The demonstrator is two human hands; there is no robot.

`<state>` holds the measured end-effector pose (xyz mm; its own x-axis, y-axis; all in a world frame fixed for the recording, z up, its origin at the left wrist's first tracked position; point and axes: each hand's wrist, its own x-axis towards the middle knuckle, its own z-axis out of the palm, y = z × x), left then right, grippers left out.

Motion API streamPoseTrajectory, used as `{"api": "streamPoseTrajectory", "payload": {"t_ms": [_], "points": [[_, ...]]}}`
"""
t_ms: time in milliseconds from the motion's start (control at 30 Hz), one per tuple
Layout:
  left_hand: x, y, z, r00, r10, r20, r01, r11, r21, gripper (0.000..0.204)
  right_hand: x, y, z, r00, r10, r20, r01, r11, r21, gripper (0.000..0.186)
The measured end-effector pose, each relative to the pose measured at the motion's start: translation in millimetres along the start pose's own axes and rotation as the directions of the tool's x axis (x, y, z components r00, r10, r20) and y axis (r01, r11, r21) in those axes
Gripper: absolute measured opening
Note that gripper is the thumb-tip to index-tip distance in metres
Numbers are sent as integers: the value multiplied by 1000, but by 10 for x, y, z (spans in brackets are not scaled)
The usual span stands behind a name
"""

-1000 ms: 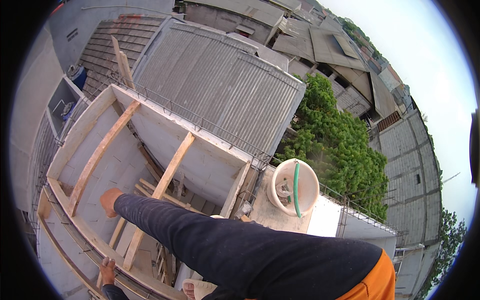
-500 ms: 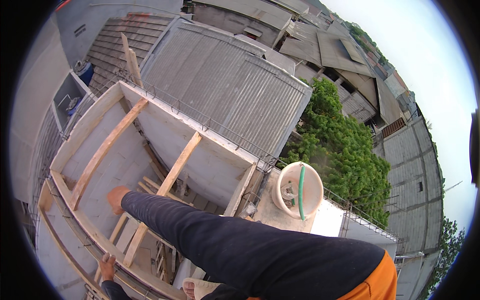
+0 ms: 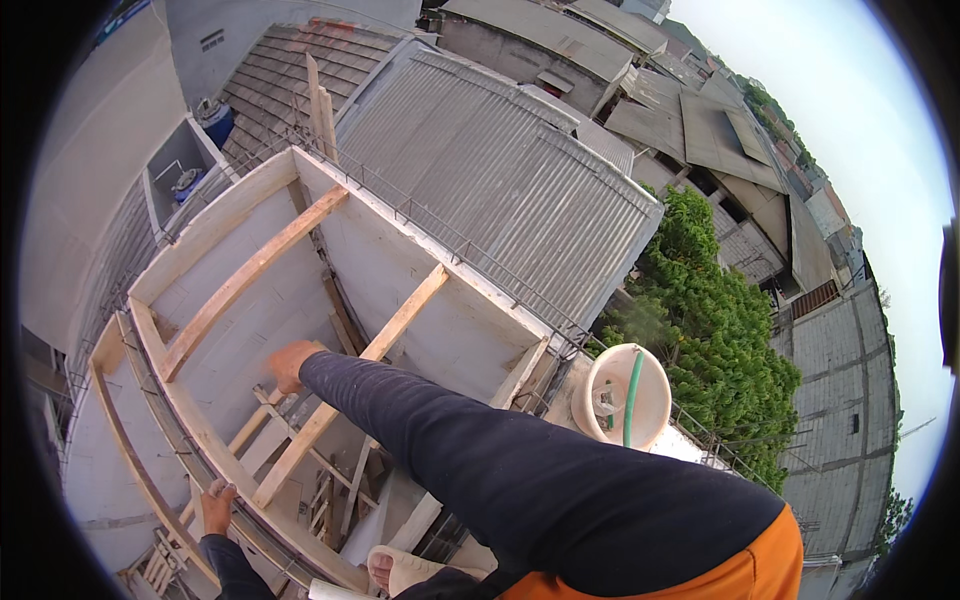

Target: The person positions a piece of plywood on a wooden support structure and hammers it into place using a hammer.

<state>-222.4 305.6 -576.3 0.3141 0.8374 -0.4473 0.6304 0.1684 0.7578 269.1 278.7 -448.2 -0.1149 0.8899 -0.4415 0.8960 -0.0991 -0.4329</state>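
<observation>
My right arm, in a dark sleeve with orange at the shoulder, stretches across an opening framed with boards. At its end, my right hand (image 3: 290, 366) hangs over the opening, fingers pointing down near the tip of a wooden pole (image 3: 252, 428). Whether it touches the pole I cannot tell; its fingers are partly hidden. A wooden crosspiece (image 3: 372, 352) passes beside that forearm. Lower left, my left hand (image 3: 217, 505) curls over the edge of the long wooden board (image 3: 215, 445) along the near side of the opening.
Another crosspiece (image 3: 250, 280) spans the opening farther left. My sandalled foot (image 3: 405, 570) stands at the bottom. A pale bucket (image 3: 655, 395) with a green hose (image 3: 632, 400) stands right, beside a leafy tree (image 3: 690, 290). Thin rebar (image 3: 465, 250) runs along the wall top, beyond which lies a corrugated roof (image 3: 470, 170).
The view has shifted, so the framed opening and bucket sit farther right. More of the space below shows. My left hand stays at the board; my right hand remains over the opening.
</observation>
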Motion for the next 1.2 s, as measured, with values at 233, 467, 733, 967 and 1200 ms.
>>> {"api": "streamPoseTrajectory", "payload": {"t_ms": [233,467,733,967,1200], "points": [[-246,607,263,986,-149,-76,155,985,81,72,151,472,-180,997,32,69,-21,989,-146,47],[-717,581,-123,980,-196,-44,193,855,481,73,-26,739,511,967,116,226,-38,946,-323,78],[-1365,-208,281,908,-275,-316,409,747,525,108,-92,1289,677,977,125,170,-38,898,-438,92],[-1465,-411,714,723,-507,-470,616,781,104,124,-52,1150,955,952,169,255,-39,894,-446,97],[-1468,-574,851,714,-562,-418,606,795,-33,129,-23,1076,1106,964,154,219,-17,850,-526,96]]}}
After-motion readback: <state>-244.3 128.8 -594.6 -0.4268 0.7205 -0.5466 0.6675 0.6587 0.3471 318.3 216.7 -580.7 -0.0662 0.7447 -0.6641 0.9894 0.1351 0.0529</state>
